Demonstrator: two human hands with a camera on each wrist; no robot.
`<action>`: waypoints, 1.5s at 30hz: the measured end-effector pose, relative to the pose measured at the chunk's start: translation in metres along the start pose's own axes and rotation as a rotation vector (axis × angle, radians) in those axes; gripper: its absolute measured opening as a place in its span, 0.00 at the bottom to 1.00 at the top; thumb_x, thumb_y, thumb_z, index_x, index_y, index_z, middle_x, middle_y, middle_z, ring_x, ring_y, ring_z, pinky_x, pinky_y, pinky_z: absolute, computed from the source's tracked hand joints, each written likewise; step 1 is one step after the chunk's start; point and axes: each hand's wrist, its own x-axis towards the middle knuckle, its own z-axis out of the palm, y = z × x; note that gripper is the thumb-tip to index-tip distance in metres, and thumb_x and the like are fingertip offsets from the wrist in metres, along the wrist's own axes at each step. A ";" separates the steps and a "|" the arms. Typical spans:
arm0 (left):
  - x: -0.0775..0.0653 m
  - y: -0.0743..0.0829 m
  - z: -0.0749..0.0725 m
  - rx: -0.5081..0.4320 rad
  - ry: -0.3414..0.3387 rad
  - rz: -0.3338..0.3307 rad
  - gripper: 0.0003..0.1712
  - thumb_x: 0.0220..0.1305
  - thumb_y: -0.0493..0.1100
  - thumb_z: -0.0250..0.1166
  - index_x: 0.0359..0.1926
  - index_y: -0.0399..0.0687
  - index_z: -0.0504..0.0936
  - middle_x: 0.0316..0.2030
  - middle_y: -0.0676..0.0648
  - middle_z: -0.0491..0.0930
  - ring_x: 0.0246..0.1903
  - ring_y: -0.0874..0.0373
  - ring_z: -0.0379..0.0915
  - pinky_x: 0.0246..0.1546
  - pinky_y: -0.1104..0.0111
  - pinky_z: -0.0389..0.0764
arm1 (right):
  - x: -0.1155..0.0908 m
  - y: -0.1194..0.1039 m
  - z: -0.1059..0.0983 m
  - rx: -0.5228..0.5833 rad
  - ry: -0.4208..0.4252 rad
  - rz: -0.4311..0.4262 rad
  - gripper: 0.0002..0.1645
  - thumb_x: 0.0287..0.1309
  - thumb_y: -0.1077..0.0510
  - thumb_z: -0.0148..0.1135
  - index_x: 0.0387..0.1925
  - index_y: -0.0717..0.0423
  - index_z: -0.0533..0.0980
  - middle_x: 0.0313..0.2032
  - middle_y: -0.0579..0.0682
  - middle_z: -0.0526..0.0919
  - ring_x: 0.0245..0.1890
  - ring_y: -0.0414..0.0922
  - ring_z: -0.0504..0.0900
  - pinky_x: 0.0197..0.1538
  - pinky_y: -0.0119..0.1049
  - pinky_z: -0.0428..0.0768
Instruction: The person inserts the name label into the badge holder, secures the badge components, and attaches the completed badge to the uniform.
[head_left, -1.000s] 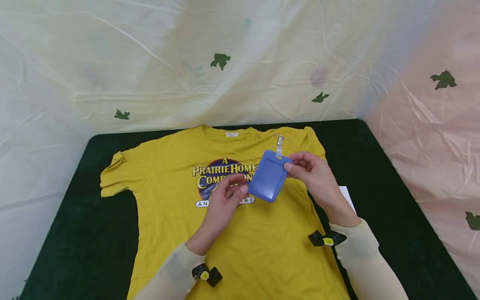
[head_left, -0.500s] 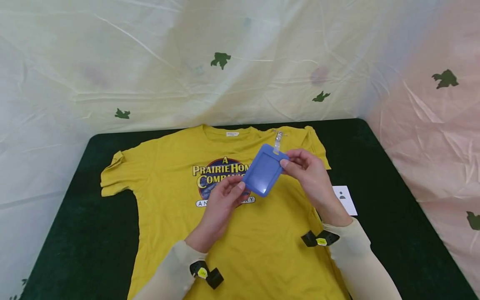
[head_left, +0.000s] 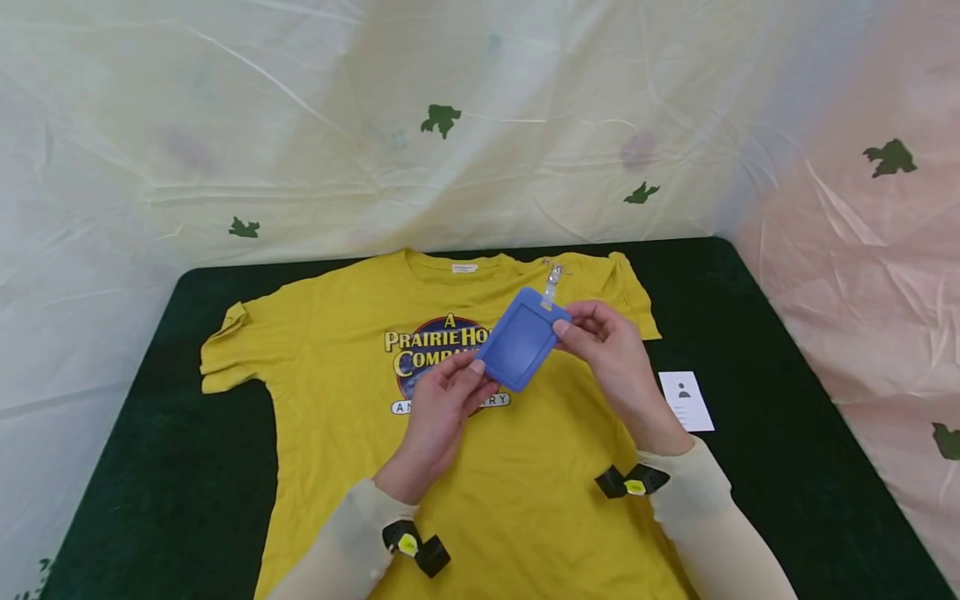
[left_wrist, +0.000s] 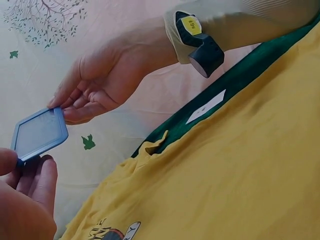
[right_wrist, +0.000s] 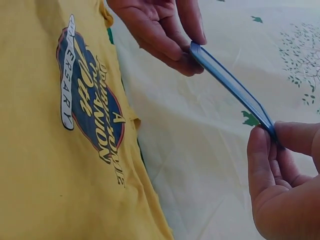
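Held up over the shirt is a blue badge holder (head_left: 517, 342), tilted, with a clear strap and metal clip (head_left: 552, 283) at its top. My left hand (head_left: 441, 408) pinches its lower left corner between thumb and fingers. At the upper right edge, my right hand (head_left: 611, 358) pinches it the same way. Seen from the right wrist, the badge holder (right_wrist: 232, 87) is nearly edge-on between both hands. Beneath lies a yellow T-shirt (head_left: 540, 475), spread flat with a printed logo partly hidden by the left hand and holder.
A white card (head_left: 687, 402) with a small person icon lies on the dark green tabletop (head_left: 780, 475), right of the shirt. Pale fabric walls (head_left: 525, 125) with green leaf shapes stand behind and beside the table.
The left hand, first just beside the badge holder, now grips its corner. Holder and right hand have shifted left, and the white card has come into fuller view.
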 end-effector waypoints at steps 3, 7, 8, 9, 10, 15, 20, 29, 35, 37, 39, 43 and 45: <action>0.000 0.001 0.000 -0.007 0.016 -0.002 0.17 0.70 0.36 0.59 0.55 0.30 0.73 0.42 0.38 0.79 0.39 0.53 0.80 0.49 0.59 0.79 | -0.001 0.001 0.001 0.001 -0.006 0.003 0.22 0.63 0.53 0.64 0.52 0.62 0.72 0.42 0.60 0.78 0.41 0.51 0.81 0.49 0.36 0.80; 0.000 0.000 -0.002 -0.003 0.033 0.003 0.17 0.69 0.37 0.60 0.54 0.30 0.73 0.41 0.39 0.80 0.38 0.53 0.81 0.48 0.59 0.80 | -0.001 0.003 0.003 0.012 -0.014 0.013 0.23 0.62 0.52 0.64 0.52 0.62 0.72 0.43 0.60 0.78 0.42 0.51 0.81 0.49 0.36 0.80; 0.000 0.000 -0.003 -0.002 0.035 0.003 0.17 0.69 0.37 0.60 0.54 0.30 0.73 0.41 0.38 0.81 0.38 0.52 0.81 0.48 0.59 0.80 | -0.001 0.003 0.003 0.014 -0.015 0.015 0.23 0.62 0.52 0.64 0.52 0.62 0.72 0.43 0.61 0.77 0.42 0.51 0.81 0.49 0.37 0.80; -0.001 -0.001 -0.004 0.003 0.035 0.004 0.17 0.69 0.36 0.60 0.53 0.30 0.73 0.41 0.38 0.81 0.38 0.52 0.82 0.48 0.58 0.80 | -0.001 0.003 0.004 0.014 -0.017 0.016 0.23 0.62 0.52 0.64 0.52 0.62 0.72 0.43 0.61 0.77 0.42 0.52 0.81 0.49 0.37 0.80; -0.001 -0.001 -0.005 0.006 0.032 0.005 0.16 0.69 0.36 0.60 0.53 0.29 0.73 0.41 0.37 0.81 0.38 0.52 0.82 0.48 0.58 0.79 | -0.001 0.003 0.004 0.015 -0.017 0.017 0.23 0.62 0.52 0.64 0.52 0.62 0.72 0.43 0.61 0.77 0.42 0.52 0.81 0.49 0.37 0.80; 0.000 0.000 -0.007 0.053 -0.008 0.019 0.18 0.69 0.37 0.59 0.56 0.30 0.73 0.48 0.36 0.79 0.43 0.50 0.81 0.51 0.57 0.77 | -0.002 0.002 0.005 0.005 -0.019 0.023 0.22 0.62 0.53 0.64 0.52 0.62 0.72 0.43 0.61 0.78 0.42 0.52 0.81 0.49 0.37 0.81; 0.009 0.011 -0.007 0.240 -0.021 0.094 0.21 0.69 0.44 0.61 0.59 0.39 0.75 0.55 0.43 0.78 0.53 0.54 0.75 0.55 0.64 0.75 | -0.002 0.001 0.005 -0.007 -0.041 0.030 0.22 0.62 0.52 0.64 0.51 0.62 0.73 0.43 0.60 0.78 0.41 0.52 0.82 0.49 0.36 0.81; 0.030 0.037 0.006 0.485 -0.073 0.135 0.24 0.67 0.53 0.62 0.60 0.50 0.74 0.55 0.50 0.77 0.55 0.61 0.73 0.58 0.65 0.72 | -0.005 0.002 0.008 -0.080 -0.094 0.021 0.21 0.62 0.52 0.64 0.50 0.60 0.74 0.42 0.59 0.79 0.40 0.52 0.83 0.48 0.37 0.81; 0.038 0.040 0.015 0.538 -0.081 0.103 0.25 0.66 0.55 0.63 0.59 0.50 0.75 0.53 0.50 0.78 0.52 0.58 0.75 0.57 0.62 0.72 | -0.005 0.004 0.009 -0.085 -0.124 0.000 0.21 0.63 0.51 0.64 0.50 0.61 0.73 0.42 0.59 0.80 0.41 0.51 0.83 0.49 0.37 0.81; 0.039 0.040 0.017 0.539 -0.079 0.093 0.24 0.66 0.54 0.63 0.58 0.49 0.76 0.52 0.50 0.79 0.51 0.57 0.75 0.56 0.61 0.73 | -0.006 0.004 0.009 -0.085 -0.130 -0.004 0.21 0.63 0.51 0.64 0.50 0.61 0.73 0.43 0.58 0.80 0.41 0.51 0.83 0.49 0.37 0.81; 0.039 0.039 0.018 0.551 -0.074 0.077 0.23 0.66 0.54 0.63 0.57 0.49 0.77 0.51 0.50 0.79 0.48 0.55 0.76 0.53 0.61 0.74 | -0.006 0.004 0.010 -0.084 -0.134 -0.006 0.20 0.63 0.52 0.64 0.50 0.60 0.74 0.42 0.58 0.81 0.41 0.51 0.83 0.49 0.38 0.81; 0.039 0.037 0.018 0.574 -0.062 0.055 0.21 0.66 0.54 0.63 0.54 0.48 0.79 0.48 0.48 0.81 0.43 0.53 0.76 0.48 0.62 0.75 | -0.006 0.005 0.010 -0.098 -0.145 -0.012 0.20 0.62 0.51 0.64 0.49 0.60 0.74 0.42 0.57 0.81 0.40 0.51 0.84 0.48 0.38 0.81; 0.039 0.036 0.016 0.573 -0.055 0.054 0.20 0.66 0.53 0.63 0.53 0.46 0.80 0.46 0.47 0.81 0.42 0.52 0.76 0.46 0.63 0.75 | -0.005 0.005 0.011 -0.108 -0.150 -0.010 0.20 0.62 0.51 0.65 0.49 0.60 0.74 0.42 0.57 0.82 0.40 0.51 0.84 0.48 0.38 0.81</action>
